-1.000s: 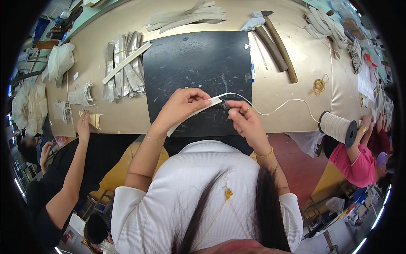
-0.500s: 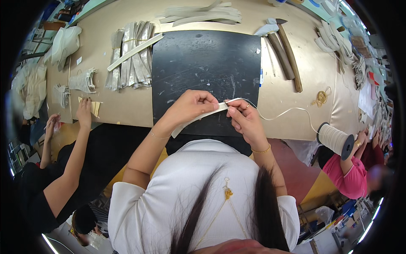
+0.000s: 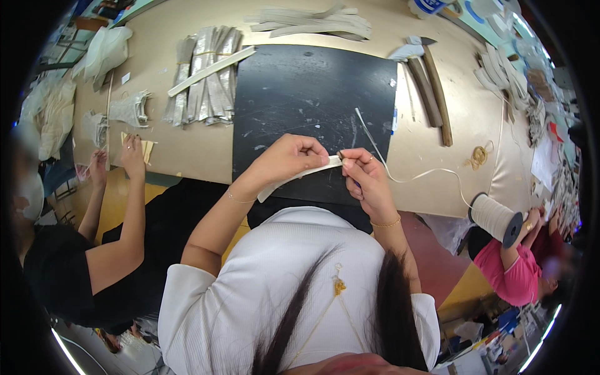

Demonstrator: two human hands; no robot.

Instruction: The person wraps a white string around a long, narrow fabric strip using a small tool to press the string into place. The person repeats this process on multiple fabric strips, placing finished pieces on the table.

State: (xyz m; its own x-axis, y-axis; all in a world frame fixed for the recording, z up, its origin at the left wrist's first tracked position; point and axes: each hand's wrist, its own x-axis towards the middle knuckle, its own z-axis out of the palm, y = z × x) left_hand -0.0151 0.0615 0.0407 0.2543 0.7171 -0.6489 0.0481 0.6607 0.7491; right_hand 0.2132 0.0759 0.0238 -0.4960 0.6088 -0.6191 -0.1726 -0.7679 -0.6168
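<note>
My left hand [image 3: 289, 157] pinches a flat, off-white strip [image 3: 282, 185] between thumb and fingers. One end of the strip slants down toward my body; the other reaches my right hand [image 3: 365, 176]. There, my right thumb and fingers are closed on a small dark thing [image 3: 340, 155] touching the strip's end, its kind too small to tell. A thin white cord [image 3: 420, 167] runs from a spool [image 3: 494, 215] at the right, past my right hand, its loose end over the black mat [image 3: 300, 87] that lies beneath my hands.
Bundled grey strips [image 3: 203, 75] lie left of the mat, more pale strips [image 3: 312, 24] beyond it. A hammer [image 3: 437, 94] rests at the right, near a coil of gold cord [image 3: 480, 155]. At the left, a co-worker's hand [image 3: 133, 156] touches a yellowish piece.
The cord's end, which was up at my right fingers, now sticks out loose over the mat. Both hands still hold near the strip's right end. The view has shifted slightly.
</note>
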